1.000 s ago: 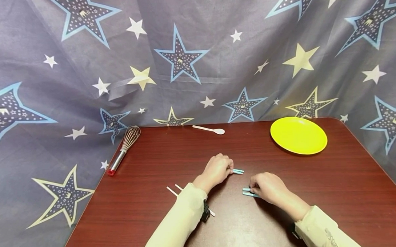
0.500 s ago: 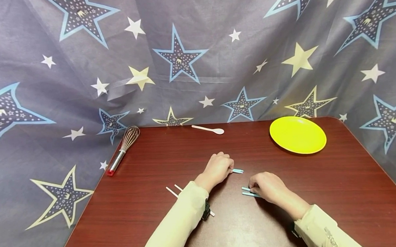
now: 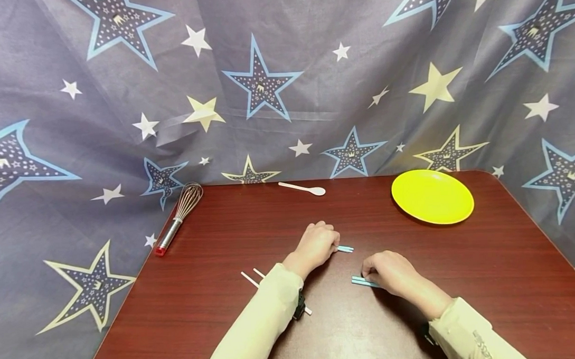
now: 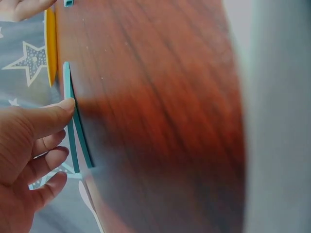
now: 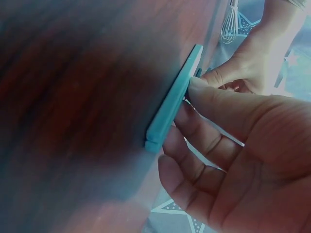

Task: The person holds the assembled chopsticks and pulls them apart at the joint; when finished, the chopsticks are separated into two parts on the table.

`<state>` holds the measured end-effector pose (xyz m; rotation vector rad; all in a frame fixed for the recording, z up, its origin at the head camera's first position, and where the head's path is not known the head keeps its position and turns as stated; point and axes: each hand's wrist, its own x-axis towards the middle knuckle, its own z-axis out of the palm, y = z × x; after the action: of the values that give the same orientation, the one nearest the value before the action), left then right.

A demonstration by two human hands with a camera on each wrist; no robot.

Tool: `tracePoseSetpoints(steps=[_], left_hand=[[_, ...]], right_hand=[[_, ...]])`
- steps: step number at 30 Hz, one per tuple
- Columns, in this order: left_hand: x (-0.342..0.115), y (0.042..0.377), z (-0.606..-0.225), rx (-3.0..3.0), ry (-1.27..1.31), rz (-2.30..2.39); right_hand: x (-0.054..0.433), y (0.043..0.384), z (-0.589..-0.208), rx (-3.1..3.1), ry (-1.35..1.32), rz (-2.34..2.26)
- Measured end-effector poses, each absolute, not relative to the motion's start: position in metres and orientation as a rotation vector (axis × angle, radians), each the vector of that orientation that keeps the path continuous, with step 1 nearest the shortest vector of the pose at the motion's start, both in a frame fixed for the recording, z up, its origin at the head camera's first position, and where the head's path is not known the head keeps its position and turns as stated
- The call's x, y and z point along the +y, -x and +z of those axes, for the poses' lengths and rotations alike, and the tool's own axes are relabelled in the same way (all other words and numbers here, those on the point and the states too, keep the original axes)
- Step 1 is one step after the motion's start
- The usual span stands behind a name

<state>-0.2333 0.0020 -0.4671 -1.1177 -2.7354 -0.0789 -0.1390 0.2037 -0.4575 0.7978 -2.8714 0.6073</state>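
Observation:
My left hand [image 3: 315,244] pinches a pair of short teal sticks [image 3: 345,249] near the middle of the table. In the left wrist view the thumb lies across these slim sticks [image 4: 74,131], which spread apart at their lower ends. Nearer to me on the right, my right hand [image 3: 390,271] pinches a second pair of teal sticks [image 3: 364,281]. The right wrist view has that pair [image 5: 170,109] lying side by side, held between thumb and fingers close to the tabletop. Palm and fingers hide part of both pairs in the head view.
Thin white sticks [image 3: 250,279] lie partly under my left forearm. A whisk [image 3: 179,217] is at the table's left edge, a white spoon [image 3: 303,188] at the back, and a yellow plate [image 3: 433,196] at the back right. A star-patterned cloth [image 3: 284,84] hangs behind the table [image 3: 213,219].
In my right hand the two teal sticks have come together; a gap showed between them before. The left hand has hardly moved.

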Motion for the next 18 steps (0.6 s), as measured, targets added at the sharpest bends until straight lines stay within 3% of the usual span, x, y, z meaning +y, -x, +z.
tracePoseSetpoints(steps=[18], left_hand=[[0.0020,0.2329,-0.4656,-2.739,1.109,-0.046]], right_hand=[[0.2035,0.1389,-0.4577,-2.875,-0.813,0.647]])
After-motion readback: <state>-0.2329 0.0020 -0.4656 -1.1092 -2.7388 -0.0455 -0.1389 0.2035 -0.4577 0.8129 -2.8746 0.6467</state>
